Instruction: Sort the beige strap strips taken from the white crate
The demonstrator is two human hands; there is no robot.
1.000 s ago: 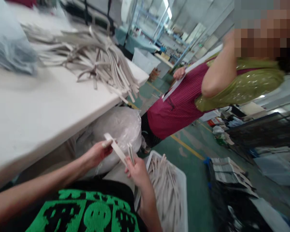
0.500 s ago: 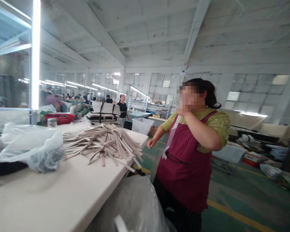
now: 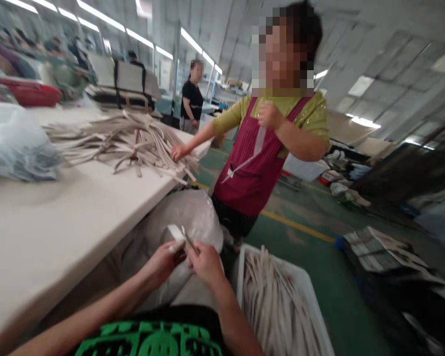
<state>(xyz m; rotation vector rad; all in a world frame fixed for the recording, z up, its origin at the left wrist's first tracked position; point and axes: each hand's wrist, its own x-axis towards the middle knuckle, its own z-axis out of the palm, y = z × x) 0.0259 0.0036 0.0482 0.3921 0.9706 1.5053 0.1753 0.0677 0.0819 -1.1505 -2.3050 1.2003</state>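
Webbing of a pale beige colour, one short flat strap (image 3: 178,233), was held between the two hands in front of the person's chest, just below the edge of the desk (image 3: 59,217). The left hand (image 3: 163,259) was closed on the strap's near end with thumb and fingers, and the right hand (image 3: 205,262) pinched it a little further along, where a thin dark edge stood up; I cannot tell whether that was a fold of the strap or a second piece. The strap looked light and soft, a woven band that bends easily but keeps its flat width, so it would probably droop if taken at one end only. A pinch across the flat faces, near the end or at a fold, seemed the surest hold, and it did not look slippery or fragile.

Just behind the hands stood a big clear plastic bag (image 3: 193,212), full and rounded. To the right of the right forearm was a white bin (image 3: 300,287) filled with many similar straps lying lengthwise. On the desk a loose heap of straps (image 3: 126,143) was spread, and a co-worker in a red apron (image 3: 252,168) rested one hand (image 3: 178,151) on its edge. Further left on the desk lay another plastic bag (image 3: 18,148).
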